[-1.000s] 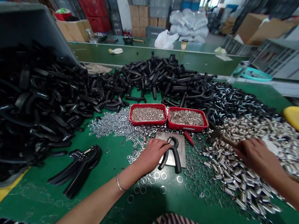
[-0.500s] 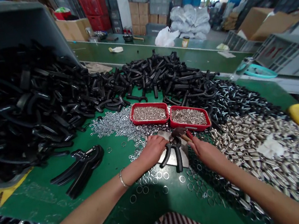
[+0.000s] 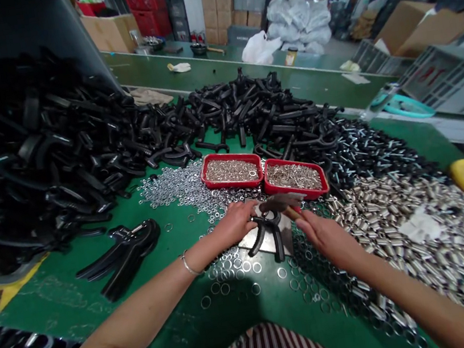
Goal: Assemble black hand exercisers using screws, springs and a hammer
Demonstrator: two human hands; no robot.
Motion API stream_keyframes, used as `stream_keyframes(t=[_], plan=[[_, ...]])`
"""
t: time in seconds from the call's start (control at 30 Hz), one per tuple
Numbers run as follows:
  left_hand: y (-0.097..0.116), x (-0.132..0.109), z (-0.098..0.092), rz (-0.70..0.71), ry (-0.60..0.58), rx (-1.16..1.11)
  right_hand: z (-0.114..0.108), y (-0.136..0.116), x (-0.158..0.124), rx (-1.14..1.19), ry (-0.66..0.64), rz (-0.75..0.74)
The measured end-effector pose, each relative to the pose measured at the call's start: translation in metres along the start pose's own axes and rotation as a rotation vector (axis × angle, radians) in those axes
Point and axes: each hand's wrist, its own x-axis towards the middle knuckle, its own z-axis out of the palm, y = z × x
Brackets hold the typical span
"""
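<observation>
My right hand [image 3: 318, 234] is wrapped round the wooden handle of a hammer [image 3: 284, 201]. The hammer's dark head lies over the top of a black spring clamp [image 3: 276, 240], hiding part of it; whether they touch I cannot tell. The clamp lies on a flat metal plate [image 3: 286, 225] with its two handles pointing toward me. My left hand [image 3: 238, 220] has its fingers closed at the clamp's upper left side, and the fingertips are partly hidden. Another black spring clamp [image 3: 130, 251] rests on the green table to the left.
Two red trays [image 3: 233, 184] of small metal pins stand just beyond the plate. Loose washers and rings surround it. A pile of silver cylinders [image 3: 394, 220] spreads at right. Black clamp parts [image 3: 239, 104] are heaped behind and spill from a grey bin [image 3: 93, 49].
The hammer head has swung left over the top of the clamp, and my right hand has turned with it. My left hand stays at the clamp. The view has shifted slightly.
</observation>
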Motion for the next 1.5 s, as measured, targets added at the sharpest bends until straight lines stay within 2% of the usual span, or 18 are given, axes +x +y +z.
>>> stream_keyframes(t=[0.07,0.17,0.23,0.3,0.37,0.43,0.53,0.63,0.7,0.77,0.83,0.93,1.07,1.13,1.2,1.33,1.4,1.5], plan=[[0.003,-0.002,0.000,-0.003,-0.003,0.031,0.003,0.000,-0.005,-0.036,-0.052,0.018],[0.005,-0.004,-0.003,0.016,-0.017,0.063,0.003,0.010,-0.018,0.155,-0.124,0.034],[0.002,-0.001,-0.014,0.069,-0.031,0.067,0.000,0.030,-0.033,0.345,-0.053,0.116],[-0.008,0.011,-0.033,0.089,0.008,0.119,-0.007,0.062,-0.048,0.432,0.122,0.245],[-0.026,0.029,-0.056,-0.005,0.105,0.264,-0.017,0.102,-0.060,0.328,0.269,0.357],[-0.046,0.052,-0.076,-0.178,0.140,0.448,-0.030,0.139,-0.067,0.098,0.285,0.424],[-0.069,0.079,-0.093,-0.312,0.067,0.573,-0.046,0.160,-0.062,-0.284,0.331,0.282],[-0.075,0.091,-0.090,-0.312,0.044,0.583,-0.037,0.128,-0.040,-0.422,0.408,0.062],[-0.073,0.090,-0.084,-0.305,0.055,0.594,-0.018,0.091,-0.017,-0.256,0.261,-0.017],[-0.069,0.086,-0.080,-0.298,0.077,0.608,0.004,0.059,0.008,-0.175,0.123,0.017],[-0.068,0.081,-0.079,-0.297,0.121,0.585,0.022,0.040,0.028,-0.256,0.117,0.128],[-0.075,0.078,-0.086,-0.334,0.220,0.446,0.029,0.036,0.045,-0.354,0.112,0.180],[-0.081,0.080,-0.095,-0.404,0.356,0.192,0.007,0.048,0.044,-0.245,0.212,0.085],[-0.068,0.075,-0.092,-0.389,0.445,0.093,-0.004,0.048,0.039,-0.095,0.332,0.031],[-0.040,0.061,-0.080,-0.302,0.461,0.017,-0.007,0.041,0.034,0.150,0.416,0.011],[0.029,0.015,-0.031,0.048,0.042,0.005,0.014,0.014,0.033,0.750,0.401,0.038],[0.051,-0.006,-0.007,0.081,-0.036,0.101,0.030,0.004,0.037,0.909,0.349,0.058],[0.057,-0.021,0.017,0.033,-0.033,0.155,0.047,-0.002,0.042,0.958,0.297,0.095]])
